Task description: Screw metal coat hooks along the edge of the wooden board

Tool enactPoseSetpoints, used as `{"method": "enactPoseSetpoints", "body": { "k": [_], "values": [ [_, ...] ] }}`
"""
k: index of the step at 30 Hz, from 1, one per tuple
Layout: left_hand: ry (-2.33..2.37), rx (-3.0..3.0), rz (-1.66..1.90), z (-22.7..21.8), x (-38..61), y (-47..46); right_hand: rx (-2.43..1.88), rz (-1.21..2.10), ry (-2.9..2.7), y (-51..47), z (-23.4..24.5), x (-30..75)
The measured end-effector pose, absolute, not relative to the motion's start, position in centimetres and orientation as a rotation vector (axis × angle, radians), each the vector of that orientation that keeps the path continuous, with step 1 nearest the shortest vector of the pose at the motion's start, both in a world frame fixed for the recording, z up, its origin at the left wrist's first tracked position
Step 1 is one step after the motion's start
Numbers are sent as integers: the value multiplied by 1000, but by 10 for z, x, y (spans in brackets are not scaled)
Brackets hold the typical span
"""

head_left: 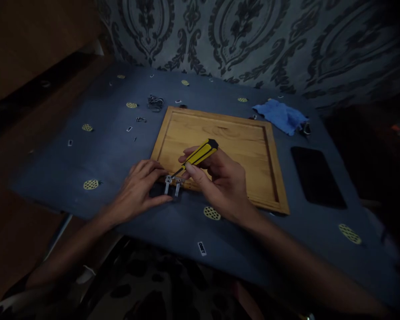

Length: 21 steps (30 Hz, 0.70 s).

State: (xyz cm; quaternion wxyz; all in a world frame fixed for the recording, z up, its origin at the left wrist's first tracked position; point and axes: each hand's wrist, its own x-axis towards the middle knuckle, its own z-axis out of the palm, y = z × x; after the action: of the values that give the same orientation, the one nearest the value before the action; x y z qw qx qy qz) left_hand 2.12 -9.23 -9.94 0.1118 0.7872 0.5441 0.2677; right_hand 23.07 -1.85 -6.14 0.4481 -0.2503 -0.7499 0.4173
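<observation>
My right hand (225, 180) is closed around the yellow and black handle of a screwdriver (200, 153), which slants down to the left. Its tip meets a small silver metal fitting with two prongs (168, 186) at the near left corner of a framed wooden panel (216, 133). My left hand (142, 186) rests at that same corner. Its index fingertip is at the top of the fitting and its thumb at the lower end, with the metal between them. The screw head under the tip is too small to make out.
On the blue patterned tablecloth (113, 151), small metal parts (155, 103) lie in a pile behind the panel's left side, with loose pieces (140, 119) nearby. A blue cloth (282, 116) is at the back right. A dark phone-like slab (318, 178) lies right of the panel.
</observation>
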Motion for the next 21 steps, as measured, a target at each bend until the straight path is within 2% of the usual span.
{"method": "enactPoseSetpoints", "body": {
  "k": [21],
  "values": [
    [1601,2369,750,-106,17,-94,-564,851,-2148,-9,-57,227]
  ]
}}
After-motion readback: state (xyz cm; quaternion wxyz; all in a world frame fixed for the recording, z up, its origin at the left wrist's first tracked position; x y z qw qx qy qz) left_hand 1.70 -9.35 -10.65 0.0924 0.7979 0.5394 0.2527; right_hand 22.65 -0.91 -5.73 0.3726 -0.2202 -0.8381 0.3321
